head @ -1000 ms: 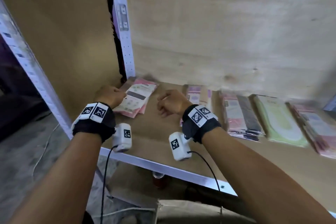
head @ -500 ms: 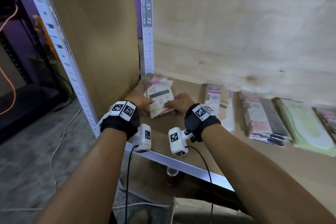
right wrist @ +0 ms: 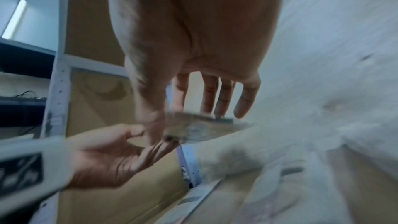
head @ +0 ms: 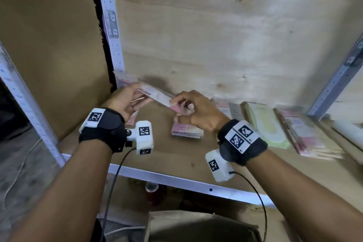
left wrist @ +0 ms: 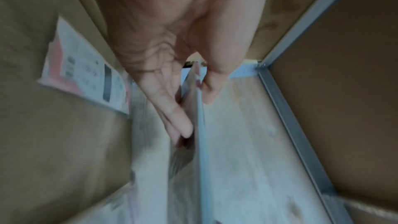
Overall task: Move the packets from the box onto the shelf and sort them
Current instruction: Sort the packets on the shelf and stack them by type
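A thin bundle of pink and white packets (head: 155, 96) hangs tilted above the wooden shelf (head: 163, 155). My left hand (head: 141, 97) pinches its left end between thumb and fingers. My right hand (head: 174, 104) pinches its right end. The left wrist view shows the bundle (left wrist: 199, 125) edge-on in my left hand (left wrist: 197, 111). In the blurred right wrist view my right hand (right wrist: 185, 123) holds the bundle (right wrist: 200, 128). A pink stack (head: 186, 130) lies on the shelf under my right hand. Another packet (left wrist: 86, 77) lies flat under my left hand.
Further right on the shelf lie a green packet (head: 263, 124) and a pink stack (head: 302, 135). White perforated uprights (head: 110, 25) and a cardboard side panel (head: 49, 55) close the left side. The cardboard box (head: 196, 226) stands below the shelf's front rail (head: 176, 180).
Both hands were on the packets lying at the shelf's left end. Now they have lifted a bundle off the shelf and hold it between them.
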`<state>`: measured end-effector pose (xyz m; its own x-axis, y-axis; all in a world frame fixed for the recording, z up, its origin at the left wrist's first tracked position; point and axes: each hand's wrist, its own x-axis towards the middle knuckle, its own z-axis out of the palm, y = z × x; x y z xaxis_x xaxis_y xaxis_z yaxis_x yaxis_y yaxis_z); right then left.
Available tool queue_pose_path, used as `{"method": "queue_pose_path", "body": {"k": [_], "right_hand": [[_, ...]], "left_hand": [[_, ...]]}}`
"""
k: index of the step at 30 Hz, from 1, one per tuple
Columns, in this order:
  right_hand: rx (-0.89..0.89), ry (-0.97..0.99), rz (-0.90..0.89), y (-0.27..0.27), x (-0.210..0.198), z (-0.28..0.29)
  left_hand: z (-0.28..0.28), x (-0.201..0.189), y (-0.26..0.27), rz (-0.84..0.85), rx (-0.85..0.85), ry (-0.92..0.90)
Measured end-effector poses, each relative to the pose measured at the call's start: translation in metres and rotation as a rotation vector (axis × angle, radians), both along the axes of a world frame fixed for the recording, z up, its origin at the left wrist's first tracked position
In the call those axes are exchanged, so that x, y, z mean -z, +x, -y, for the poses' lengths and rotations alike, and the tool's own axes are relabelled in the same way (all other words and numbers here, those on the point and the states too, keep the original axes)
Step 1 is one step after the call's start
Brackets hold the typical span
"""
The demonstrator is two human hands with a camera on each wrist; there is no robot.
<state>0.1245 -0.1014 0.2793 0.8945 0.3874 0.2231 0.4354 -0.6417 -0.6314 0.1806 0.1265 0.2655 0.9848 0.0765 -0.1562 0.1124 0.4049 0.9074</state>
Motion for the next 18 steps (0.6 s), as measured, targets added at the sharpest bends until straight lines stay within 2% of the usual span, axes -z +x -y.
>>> {"method": "queue_pose_path", "body": {"k": [3,6,8,10,12,14,18], "right_hand": [[0.014,0.098,-0.096,-0.009,0.002,0.039],[0.301,0.230,-0.057,-0.009,0.008,0.077],[0.387,0.306,-0.185,-0.012,0.011,0.099],[0.321,0.408,-0.337,-0.019,0.016,0.121],[0.262,0.507,-0.394,-0.029,0.019,0.142],[0.215,0.578,-0.424,-0.036,0.024,0.161],[0.177,0.512,-0.402,-0.038,0.030,0.183]], "left_hand": [[0.030,0.013,-0.006,-0.020,0.061,0.092],[0.057,0.023,-0.009,0.001,0.166,0.056],[0.073,0.028,-0.013,0.001,0.270,0.026],[0.088,0.031,-0.016,-0.010,0.368,0.051],[0.099,0.031,-0.018,0.005,0.417,0.107],[0.103,0.029,-0.017,0.037,0.367,0.154],[0.102,0.028,-0.016,0.164,0.283,0.355]]}}
